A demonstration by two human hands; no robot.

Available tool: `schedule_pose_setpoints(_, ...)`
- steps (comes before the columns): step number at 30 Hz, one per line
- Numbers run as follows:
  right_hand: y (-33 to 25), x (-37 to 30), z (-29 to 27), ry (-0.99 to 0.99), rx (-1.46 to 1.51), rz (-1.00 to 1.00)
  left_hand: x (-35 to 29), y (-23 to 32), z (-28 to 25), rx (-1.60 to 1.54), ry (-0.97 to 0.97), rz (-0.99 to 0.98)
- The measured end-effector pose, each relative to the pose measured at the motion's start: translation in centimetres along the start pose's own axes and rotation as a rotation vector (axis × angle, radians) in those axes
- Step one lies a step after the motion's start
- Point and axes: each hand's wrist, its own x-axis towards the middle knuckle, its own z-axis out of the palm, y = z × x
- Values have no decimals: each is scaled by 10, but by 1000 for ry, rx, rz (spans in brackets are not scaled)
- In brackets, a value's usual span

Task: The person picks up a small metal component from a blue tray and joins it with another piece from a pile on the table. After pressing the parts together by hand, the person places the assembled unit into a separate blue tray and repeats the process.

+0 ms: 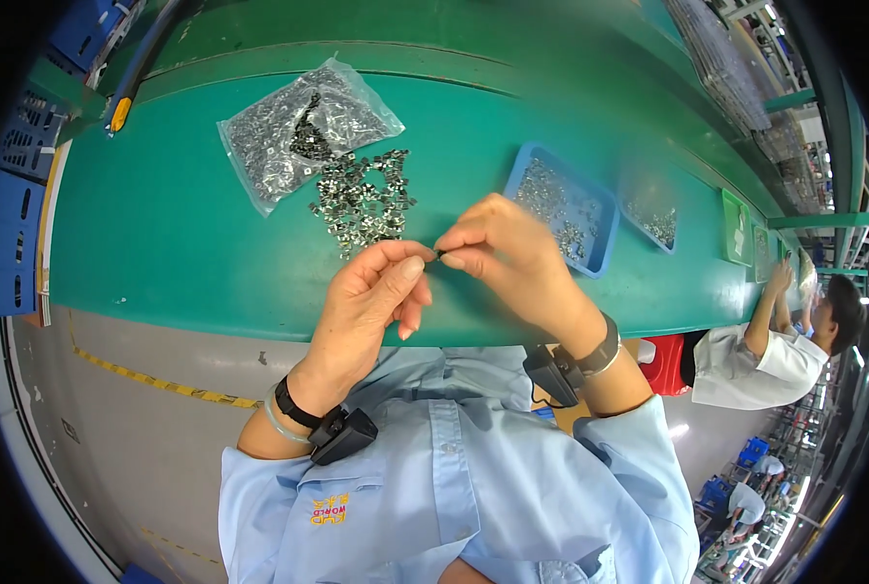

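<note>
Pinching dark part [440, 255] at frame centre in both grips, left hand [362, 297] and right hand [522, 258], probably for fine control, below pile [345, 209] on worktop [162, 234], likely kept near for short reach.

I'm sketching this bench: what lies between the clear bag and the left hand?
The head view shows a pile of small shiny pieces between the bag and left hand.

And there it is, lower left of centre: embroidered lettering [329, 509] on the chest of the light blue shirt [396, 457], yellow and red thread in stacked rows! Over at the left, a marking without words: yellow-and-dark striped tape [162, 382] slants across the grey floor [162, 467].
</note>
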Motion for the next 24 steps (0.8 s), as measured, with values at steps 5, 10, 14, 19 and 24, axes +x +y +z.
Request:
schedule_pose_setpoints(5, -7, -19, -8, 83, -63, -90, 6, -4, 22, -53, -52, -13)
schedule_pose_setpoints(10, -4, -37, -8, 236, -180, -143, 11, -18, 34, -137, -99, -48)
schedule_pose_setpoints(14, 2, -46, -12, 302, -248, -165, 13, -27, 45, -211, -86, -75)
schedule_pose_setpoints(19, 7, -54, -15, 339, -345, -220, 14, -33, 53, -196, -46, -83)
schedule_pose_setpoints(24, 10, -56, -18, 357, -321, -232, 13, -28, 60, -100, -44, -73)
